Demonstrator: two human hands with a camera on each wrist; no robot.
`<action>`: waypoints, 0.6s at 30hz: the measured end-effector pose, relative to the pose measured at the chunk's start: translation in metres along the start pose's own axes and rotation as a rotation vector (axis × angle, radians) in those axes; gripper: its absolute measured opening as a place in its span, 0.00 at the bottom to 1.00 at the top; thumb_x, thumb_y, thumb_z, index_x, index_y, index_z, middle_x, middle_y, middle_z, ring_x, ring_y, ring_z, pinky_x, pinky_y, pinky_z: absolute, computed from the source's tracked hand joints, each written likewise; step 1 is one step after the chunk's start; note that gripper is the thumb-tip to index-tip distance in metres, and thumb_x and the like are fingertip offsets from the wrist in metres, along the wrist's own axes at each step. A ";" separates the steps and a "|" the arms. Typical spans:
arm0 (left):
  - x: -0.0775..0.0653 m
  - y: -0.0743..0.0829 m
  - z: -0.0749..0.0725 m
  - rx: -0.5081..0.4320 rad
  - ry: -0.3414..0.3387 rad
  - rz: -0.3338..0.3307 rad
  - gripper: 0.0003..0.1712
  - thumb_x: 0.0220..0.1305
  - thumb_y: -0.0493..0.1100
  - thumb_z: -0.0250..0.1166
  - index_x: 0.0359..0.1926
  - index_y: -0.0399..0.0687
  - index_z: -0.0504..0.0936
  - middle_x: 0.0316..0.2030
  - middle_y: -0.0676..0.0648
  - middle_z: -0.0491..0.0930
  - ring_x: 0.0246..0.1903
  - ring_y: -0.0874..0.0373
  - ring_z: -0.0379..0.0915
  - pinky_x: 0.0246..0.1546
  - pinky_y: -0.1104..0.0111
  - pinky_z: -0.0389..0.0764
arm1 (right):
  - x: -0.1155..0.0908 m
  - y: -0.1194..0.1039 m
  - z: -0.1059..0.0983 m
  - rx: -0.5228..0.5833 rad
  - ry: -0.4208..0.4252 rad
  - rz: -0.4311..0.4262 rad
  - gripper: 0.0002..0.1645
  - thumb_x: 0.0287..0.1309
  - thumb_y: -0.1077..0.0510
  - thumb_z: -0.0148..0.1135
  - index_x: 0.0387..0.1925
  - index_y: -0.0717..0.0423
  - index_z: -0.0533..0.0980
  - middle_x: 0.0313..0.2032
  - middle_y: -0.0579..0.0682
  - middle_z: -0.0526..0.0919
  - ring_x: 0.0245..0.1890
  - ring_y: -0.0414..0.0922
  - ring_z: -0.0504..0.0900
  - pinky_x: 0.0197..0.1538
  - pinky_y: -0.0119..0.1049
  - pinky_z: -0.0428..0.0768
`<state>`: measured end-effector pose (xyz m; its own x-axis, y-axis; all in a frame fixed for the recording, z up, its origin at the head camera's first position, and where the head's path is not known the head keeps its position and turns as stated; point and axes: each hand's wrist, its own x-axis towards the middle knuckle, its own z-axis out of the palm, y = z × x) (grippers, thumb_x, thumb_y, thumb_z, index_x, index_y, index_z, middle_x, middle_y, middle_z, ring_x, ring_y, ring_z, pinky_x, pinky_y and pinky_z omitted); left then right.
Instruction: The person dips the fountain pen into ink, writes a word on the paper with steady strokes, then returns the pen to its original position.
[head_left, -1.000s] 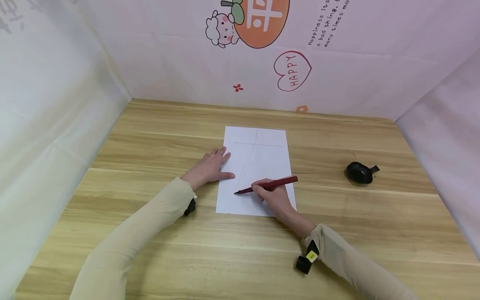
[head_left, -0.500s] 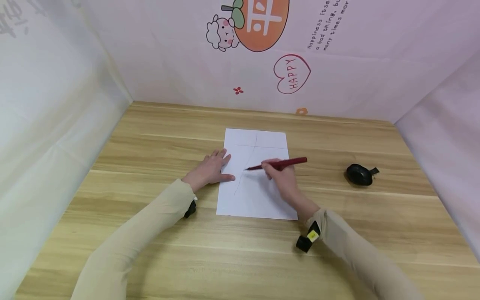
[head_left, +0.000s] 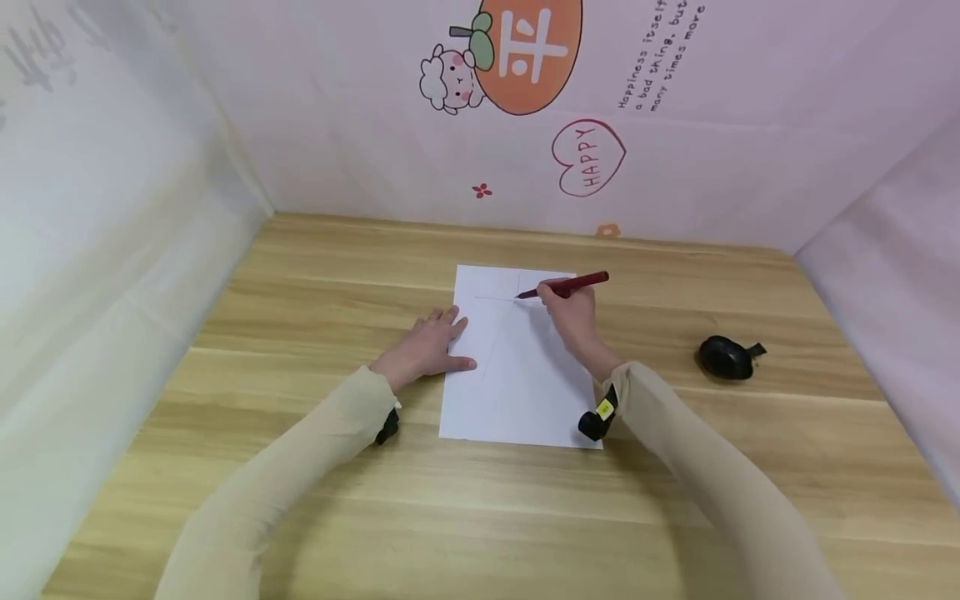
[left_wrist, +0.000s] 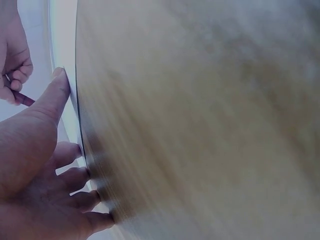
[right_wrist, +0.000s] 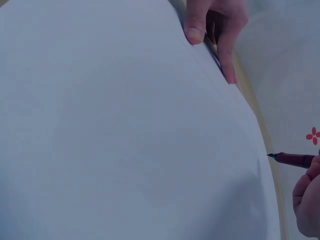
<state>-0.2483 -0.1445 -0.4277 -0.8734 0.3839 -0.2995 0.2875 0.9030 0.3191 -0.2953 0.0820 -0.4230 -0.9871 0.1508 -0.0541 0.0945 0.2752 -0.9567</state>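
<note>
Gripping a dark red fountain pen (head_left: 585,282), the right hand (head_left: 574,323) sits right of the frame's centre, fingers and thumb clamped on the barrel. The nib (head_left: 520,297) is at the crossing of two thin drawn lines (head_left: 491,297), high on a white sheet of paper (head_left: 525,392); whether it touches the surface, I cannot tell.

The sheet lies flat in the middle of the frame, all its edges well inside those of the wooden tabletop (head_left: 480,517). Along its left edge rests the left hand (head_left: 429,346), digits spread apart and nothing held between them, the thumb laid over onto the paper.

A narrow band of wood separates the sheet's top edge from the pale printed backdrop (head_left: 360,142) across the upper frame. Broader stretches of wood run from the sheet to the white left wall (head_left: 150,250) and down to the bottom of the frame, where the beige sleeves (head_left: 285,468) cross toward the lower corners. At right, a black rounded object (head_left: 725,357) with a short tab lies well apart from sheet and hand, bare wood between them and more toward the right wall (head_left: 885,250).
</note>
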 end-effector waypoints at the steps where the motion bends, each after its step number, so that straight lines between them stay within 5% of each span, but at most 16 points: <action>1: 0.000 0.001 0.001 0.002 -0.002 0.002 0.48 0.59 0.63 0.59 0.72 0.45 0.52 0.74 0.40 0.42 0.73 0.40 0.37 0.71 0.46 0.48 | 0.000 0.001 -0.001 -0.007 -0.003 0.014 0.15 0.57 0.55 0.59 0.43 0.59 0.77 0.30 0.46 0.77 0.29 0.40 0.73 0.31 0.27 0.72; 18: -0.001 0.004 0.000 0.001 0.006 -0.012 0.48 0.59 0.63 0.60 0.72 0.45 0.53 0.74 0.40 0.43 0.73 0.40 0.38 0.71 0.47 0.49 | 0.000 0.008 -0.003 -0.045 -0.023 0.018 0.16 0.58 0.53 0.59 0.45 0.57 0.76 0.42 0.56 0.79 0.34 0.44 0.72 0.35 0.30 0.72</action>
<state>-0.2459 -0.1412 -0.4255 -0.8790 0.3723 -0.2979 0.2779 0.9077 0.3143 -0.2939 0.0867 -0.4301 -0.9878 0.1348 -0.0785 0.1178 0.3153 -0.9417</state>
